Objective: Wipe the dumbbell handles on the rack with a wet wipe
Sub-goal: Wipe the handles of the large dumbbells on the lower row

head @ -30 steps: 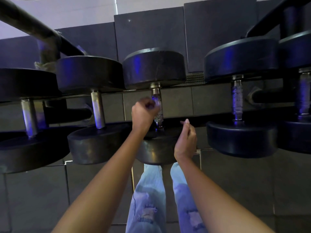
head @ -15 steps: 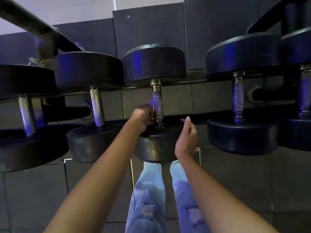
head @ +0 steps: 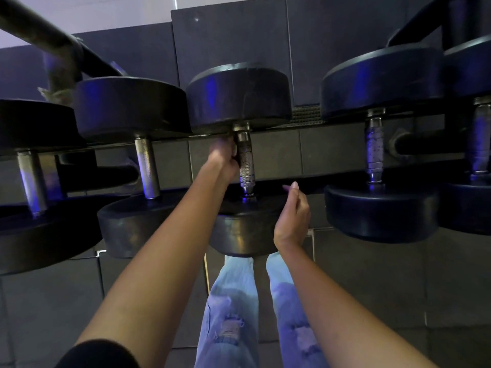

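Btm ctr of frame: pale ripped jeans (head: pixel 231 301) are seen, w/ both forearms reaching up from the btm edge. R hand (head: pixel 292 216), just right of ctr, is held loose and part-curled, nothing in it. It sits just beside the near plate (head: pixel 244 232) of the ctr dumbbell; whether it touches can't be told. The hands are apart.

Above that, dead ctr, the knurled handle (head: pixel 246 168) runs roughly upright in the picture, btwn near plate and far plate (head: pixel 239 96). L hand (head: pixel 223 158) is wrapped round the handle's upper part, close under the far plate. The wipe itself can't be made out; prob. hidden under the fingers, but that's only a guess.

Step in hand, as judged: this handle is being wiped. To do it well:
- Grip should be snug, so the wipe is pressed into the knurling.
- Strokes should be run full length, collar to collar, w/ a twist so the far side, unseen here, is covered too.
- The lower part nr the near plate is bare of any hand and shouldn't be skipped.
- R hand could be laid on the near plate so the dumbbell isn't rolled on the rail (head: pixel 305 128).

Further out, the left handle (head: pixel 147 168) and right handle (head: pixel 374 150) sit on the same rack; wiped or not can't be told. Dark wall panels (head: pixel 228 30) fill the top of frame.
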